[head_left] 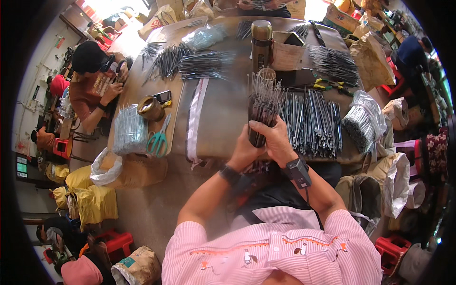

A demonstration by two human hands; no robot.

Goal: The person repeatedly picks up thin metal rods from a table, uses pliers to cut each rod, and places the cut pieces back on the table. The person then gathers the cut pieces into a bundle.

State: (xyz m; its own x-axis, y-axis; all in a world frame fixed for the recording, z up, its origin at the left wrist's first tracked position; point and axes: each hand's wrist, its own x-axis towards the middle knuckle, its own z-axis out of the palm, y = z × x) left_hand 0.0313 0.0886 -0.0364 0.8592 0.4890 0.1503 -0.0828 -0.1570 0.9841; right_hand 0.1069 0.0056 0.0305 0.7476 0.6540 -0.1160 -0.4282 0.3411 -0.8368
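Over the table's near edge, both my hands grip one upright bundle of thin dark metal rods (264, 105). My left hand (245, 148) wraps its lower left side. My right hand (276, 138) closes round it from the right, thumb across the front. The rod tops fan out slightly, and their ends look bent or looped, though too fine to make out fully. Just right of my hands lies a wide row of similar dark rods (311, 124). Behind the bundle stands a small brownish cup (267, 74), partly hidden by the rod tops.
A tall flask (261, 40) and a beige box (288, 50) stand farther back. Pliers (339, 87) lie right, near a plastic-wrapped rod bundle (363, 118). Teal scissors (158, 140), a metal cup (151, 109) and wrapped rods (129, 129) lie left. A co-worker (92, 80) sits far left.
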